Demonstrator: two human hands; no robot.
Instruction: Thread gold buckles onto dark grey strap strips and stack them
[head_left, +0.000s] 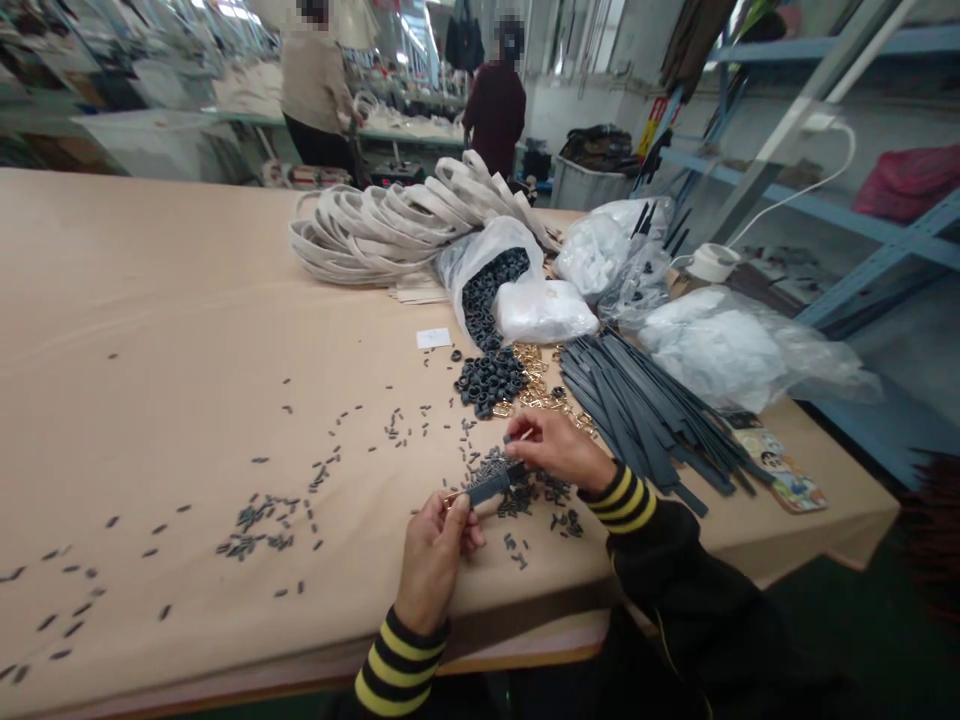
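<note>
My left hand [439, 545] is closed on one end of a short dark strap [487, 487], with a bit of gold metal showing by the fingers. At the strap's other end, my right hand [551, 447] pinches a small dark piece; its exact shape is too small to tell. Below both hands lies a heap of small dark pieces [517, 497]. Just beyond are a pile of dark rings [487, 385] and gold metal buckles [534, 372]. Long dark strips [645, 405] lie to the right of my right hand.
More small pieces [262, 520] are scattered over the brown-covered table [187, 290]. Behind lie pale looped straps [382, 225], an open bag of rings [491, 290] and white plastic bags [720, 340]. Two people stand at a far table. Blue shelves [862, 220] are at the right.
</note>
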